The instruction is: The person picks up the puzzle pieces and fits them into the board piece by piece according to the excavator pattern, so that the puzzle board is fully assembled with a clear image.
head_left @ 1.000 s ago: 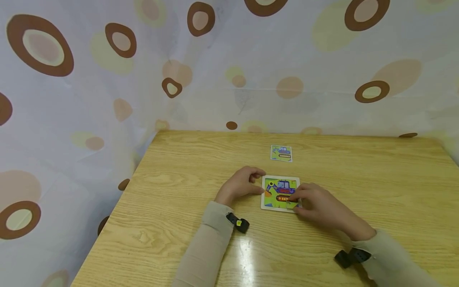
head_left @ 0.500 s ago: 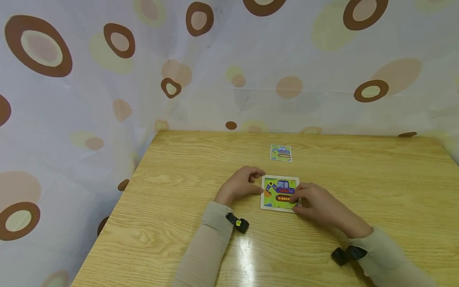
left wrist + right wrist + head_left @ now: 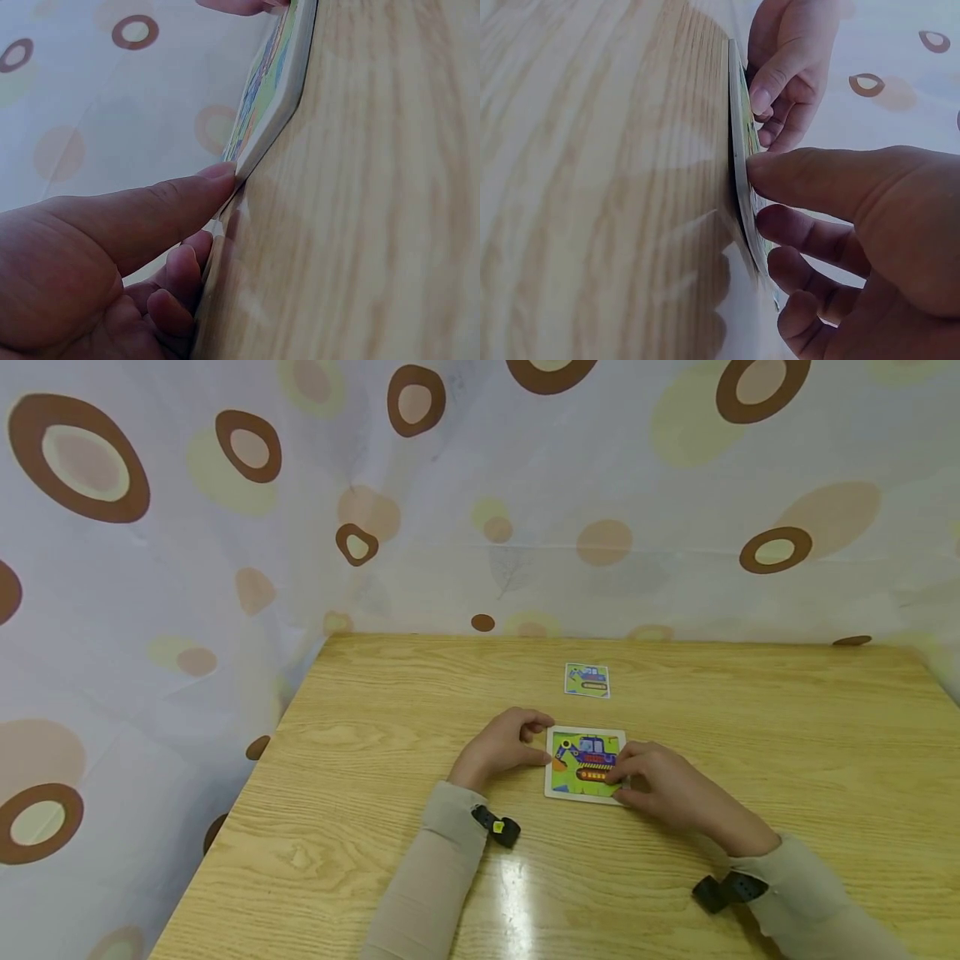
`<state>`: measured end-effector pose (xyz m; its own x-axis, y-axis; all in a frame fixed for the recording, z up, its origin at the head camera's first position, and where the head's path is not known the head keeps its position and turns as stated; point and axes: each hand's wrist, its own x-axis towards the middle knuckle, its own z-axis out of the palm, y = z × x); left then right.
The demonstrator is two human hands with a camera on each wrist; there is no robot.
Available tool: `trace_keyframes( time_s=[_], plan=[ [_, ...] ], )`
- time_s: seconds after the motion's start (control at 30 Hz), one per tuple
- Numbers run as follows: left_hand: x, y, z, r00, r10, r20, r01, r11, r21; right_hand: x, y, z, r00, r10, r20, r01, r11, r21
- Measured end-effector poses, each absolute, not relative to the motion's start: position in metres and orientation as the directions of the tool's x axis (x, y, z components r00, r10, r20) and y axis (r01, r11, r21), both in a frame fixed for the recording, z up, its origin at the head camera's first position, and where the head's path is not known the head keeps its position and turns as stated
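Note:
A framed jigsaw puzzle (image 3: 585, 766) with a white border lies on the wooden table, its picture a blue and orange excavator on green. My left hand (image 3: 506, 745) holds the puzzle's left side, thumb against the edge and index finger at the upper left corner. In the left wrist view the thumb (image 3: 214, 176) meets the white rim. At the lower right, my right hand (image 3: 663, 787) presses bent fingertips on the puzzle, thumb at the border. The right wrist view shows this thumb (image 3: 769, 169) on the rim. These fingers hide the puzzle's right side.
Behind the puzzle a small card (image 3: 587, 680) with the same excavator picture lies on the table (image 3: 360, 727). A white curtain (image 3: 465, 527) with brown and beige spots hangs along the back and left. Each wrist carries a black strapped camera (image 3: 506, 832).
A green piece at the puzzle's lower right, which sat askew under the right fingers, now lies in line with the picture. The right hand shifted slightly; the left hand stayed put.

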<state>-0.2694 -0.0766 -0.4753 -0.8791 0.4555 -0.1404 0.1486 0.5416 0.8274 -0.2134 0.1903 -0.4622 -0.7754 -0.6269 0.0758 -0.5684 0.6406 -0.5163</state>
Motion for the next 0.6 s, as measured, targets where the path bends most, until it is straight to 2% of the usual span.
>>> trace_keyframes(
  time_s=[0.6],
  plan=[
    [-0.267,-0.088,-0.479,-0.889,0.441,-0.123,0.129,0.498,0.857,-0.217,0.194,-0.456,-0.865,-0.485,0.132,-0.460,0.659,-0.595]
  ],
)
